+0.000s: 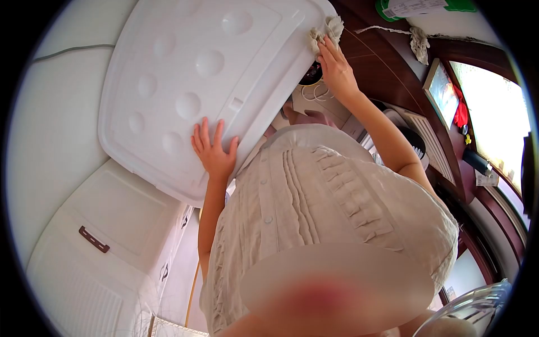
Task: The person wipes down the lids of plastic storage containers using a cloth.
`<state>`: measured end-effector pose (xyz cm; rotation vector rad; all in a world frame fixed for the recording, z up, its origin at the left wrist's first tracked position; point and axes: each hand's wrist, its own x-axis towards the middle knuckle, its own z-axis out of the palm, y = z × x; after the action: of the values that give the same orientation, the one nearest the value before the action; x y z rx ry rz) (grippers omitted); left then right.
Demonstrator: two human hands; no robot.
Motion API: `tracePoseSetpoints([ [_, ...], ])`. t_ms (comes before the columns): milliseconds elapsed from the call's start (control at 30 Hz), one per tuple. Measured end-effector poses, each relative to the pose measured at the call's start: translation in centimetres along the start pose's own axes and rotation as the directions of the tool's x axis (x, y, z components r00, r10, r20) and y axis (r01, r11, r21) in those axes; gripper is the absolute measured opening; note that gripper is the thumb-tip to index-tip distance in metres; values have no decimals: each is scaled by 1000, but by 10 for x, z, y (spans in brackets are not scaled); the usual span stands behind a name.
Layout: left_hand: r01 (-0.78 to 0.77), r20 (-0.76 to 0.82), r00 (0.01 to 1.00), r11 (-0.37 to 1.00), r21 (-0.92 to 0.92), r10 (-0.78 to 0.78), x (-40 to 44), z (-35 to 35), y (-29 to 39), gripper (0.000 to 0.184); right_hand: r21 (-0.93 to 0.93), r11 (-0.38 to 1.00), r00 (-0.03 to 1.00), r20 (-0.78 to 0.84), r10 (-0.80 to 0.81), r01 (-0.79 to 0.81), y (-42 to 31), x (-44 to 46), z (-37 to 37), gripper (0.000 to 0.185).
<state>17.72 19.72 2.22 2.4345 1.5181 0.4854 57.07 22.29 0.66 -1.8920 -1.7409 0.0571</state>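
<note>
A large white plastic lid (224,31) with round dimples fills the upper left of the head view. My left hand (214,151) lies on its near edge, fingers spread and flat against the plastic. At the lid's upper right corner, my right hand (338,70) presses a crumpled, off-white cloth (327,35) to the rim. The fingers of that hand are together over the cloth, and part of it bunches out beyond them. What supports the lid underneath is hidden.
A white panel with a brown handle (94,240) stands at the lower left. On the right are dark wooden furniture (382,62), another crumpled cloth (419,45), a framed picture (442,90) and a bright window (497,95). A green container (387,9) sits at the top right.
</note>
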Motion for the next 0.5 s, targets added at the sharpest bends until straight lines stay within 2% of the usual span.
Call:
tracePoseSetpoints([
  [33,-1,0,1000,1000,-5,1,0,0,0,56,-4,1000,1000,1,1,-1,-1,6,-2,36],
  [100,-14,-12,1000,1000,6,14,1,-1,1,55,-179,955,971,80,-227,238,8,32,-7,35],
  [133,-11,-6,1000,1000,4,11,1,1,1,55,-363,820,893,261,-366,442,29,55,-1,36],
  [167,-9,-16,1000,1000,-10,9,3,3,-1,57,-564,575,806,408,-429,592,25,86,-15,35],
  [200,-12,-18,1000,1000,-24,12,0,3,-2,58,-561,689,859,477,-184,459,16,128,-23,45],
  [233,-18,-1,1000,1000,-21,18,-3,2,-2,58,-576,480,741,602,-299,662,53,152,-3,47],
  [267,-17,-7,1000,1000,-10,17,-2,3,-2,58,-14,905,877,254,-409,426,98,167,39,46],
  [300,-19,-13,1000,1000,2,19,0,4,-3,58,-11,909,881,249,-402,417,95,167,39,46],
  [367,-30,-8,1000,1000,3,30,0,4,-5,58,-301,801,855,198,-479,518,87,167,42,45],
  [400,-29,-17,999,1000,-5,29,-2,6,-5,58,-467,685,826,380,-416,559,68,158,31,47],
  [433,-28,-14,1000,1000,-10,28,-2,7,-4,58,-467,685,826,385,-413,560,42,142,19,47],
  [500,-34,-23,999,999,-6,34,-1,3,-1,56,-736,586,929,359,-87,339,2,114,1,49],
])
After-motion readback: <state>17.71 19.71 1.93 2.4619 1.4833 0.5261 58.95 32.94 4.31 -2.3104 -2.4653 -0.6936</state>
